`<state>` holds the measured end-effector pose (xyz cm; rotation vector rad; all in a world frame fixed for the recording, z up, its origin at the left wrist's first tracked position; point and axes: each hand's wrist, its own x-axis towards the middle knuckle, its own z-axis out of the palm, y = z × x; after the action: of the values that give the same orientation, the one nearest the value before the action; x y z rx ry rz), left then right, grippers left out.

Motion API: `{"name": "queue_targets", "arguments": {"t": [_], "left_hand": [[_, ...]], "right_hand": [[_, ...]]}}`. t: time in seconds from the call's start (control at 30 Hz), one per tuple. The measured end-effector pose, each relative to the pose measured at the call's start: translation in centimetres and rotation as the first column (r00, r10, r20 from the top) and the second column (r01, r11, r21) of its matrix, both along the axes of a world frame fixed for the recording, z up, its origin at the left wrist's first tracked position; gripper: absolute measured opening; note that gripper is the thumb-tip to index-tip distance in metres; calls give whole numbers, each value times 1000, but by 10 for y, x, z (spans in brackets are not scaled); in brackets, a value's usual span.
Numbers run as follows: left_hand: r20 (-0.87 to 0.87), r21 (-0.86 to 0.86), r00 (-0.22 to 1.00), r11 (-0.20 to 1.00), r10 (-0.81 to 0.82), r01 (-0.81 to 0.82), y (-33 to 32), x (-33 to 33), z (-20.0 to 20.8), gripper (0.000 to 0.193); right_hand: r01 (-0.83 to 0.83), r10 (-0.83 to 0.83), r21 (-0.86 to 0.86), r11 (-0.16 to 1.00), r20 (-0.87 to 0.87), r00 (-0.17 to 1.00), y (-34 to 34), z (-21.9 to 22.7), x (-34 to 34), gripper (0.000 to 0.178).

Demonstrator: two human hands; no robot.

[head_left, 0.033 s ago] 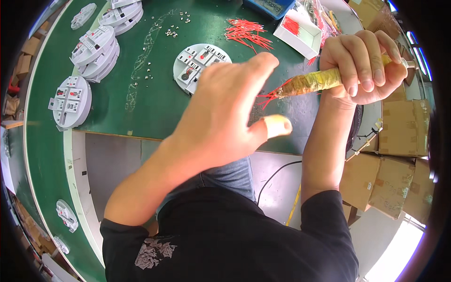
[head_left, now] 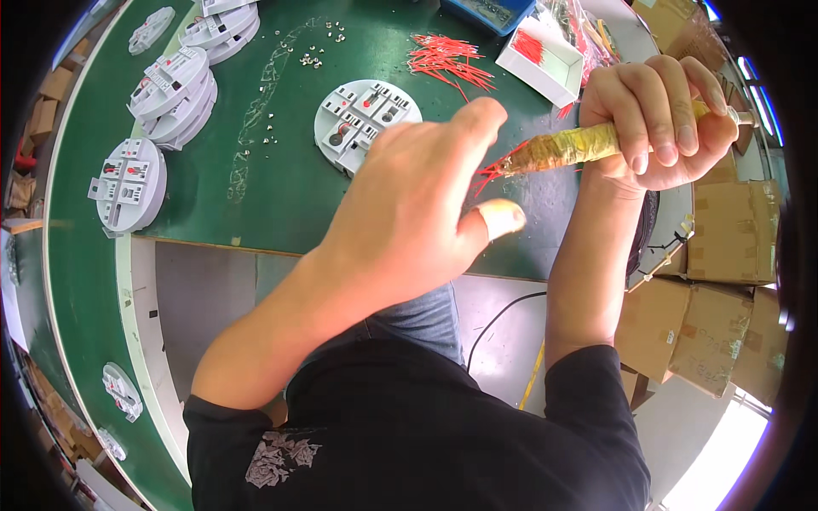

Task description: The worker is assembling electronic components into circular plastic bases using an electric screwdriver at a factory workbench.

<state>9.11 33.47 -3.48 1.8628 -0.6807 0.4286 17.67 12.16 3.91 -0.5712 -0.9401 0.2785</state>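
Observation:
My right hand (head_left: 660, 119) is wrapped round a tapered, stick-like tool (head_left: 567, 147) bound in yellow and brownish tape, with a metal end past the thumb. Several short red wires (head_left: 487, 176) fan out at the tool's left tip. Beside them is my left hand (head_left: 409, 204), its thumb and forefinger spread apart with no held thing showing between them. Its other fingers are hidden, and a pale yellowish wrap covers part of the thumb. Partly behind the left hand, a round white plastic base (head_left: 354, 123) with grey slots and small red parts lies on the green table.
Stacked white bases (head_left: 175, 85) and a single base (head_left: 128, 185) stand at the left. Small metal pieces (head_left: 311, 60) are scattered farther back. A red wire pile (head_left: 447, 60), a white box (head_left: 545, 72) and a blue tray (head_left: 490, 13) lie at the far side. Cardboard boxes (head_left: 724, 230) are at right.
My left hand has shifted slightly, its thumb moving up and a little left. The right hand and the taped tool look unmoved.

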Motion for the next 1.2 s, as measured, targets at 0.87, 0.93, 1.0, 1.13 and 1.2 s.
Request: {"name": "queue_targets", "arguments": {"t": [0.87,0.93,1.0,1.13,1.2], "left_hand": [[-782,-461,453,886,-427,40,-117,28,4,33],[-757,-593,400,800,-517,-89,-149,35,-8,42],[-743,-640,379,751,-552,-163,-155,33,-19,47],[-514,-279,819,953,-256,123,-134,-1,-20,57],[-519,-393,750,894,-410,216,-125,-7,-8,56]], "right_hand": [[352,-344,-48,935,124,931,-160,-7,-76,30],[356,-345,-54,933,156,926,-166,-8,-84,33],[350,-335,-85,933,152,930,-168,-9,-90,32],[344,-331,-74,936,142,933,-172,-11,-92,33],[322,-313,-53,945,131,941,-161,-14,-88,34]]}}
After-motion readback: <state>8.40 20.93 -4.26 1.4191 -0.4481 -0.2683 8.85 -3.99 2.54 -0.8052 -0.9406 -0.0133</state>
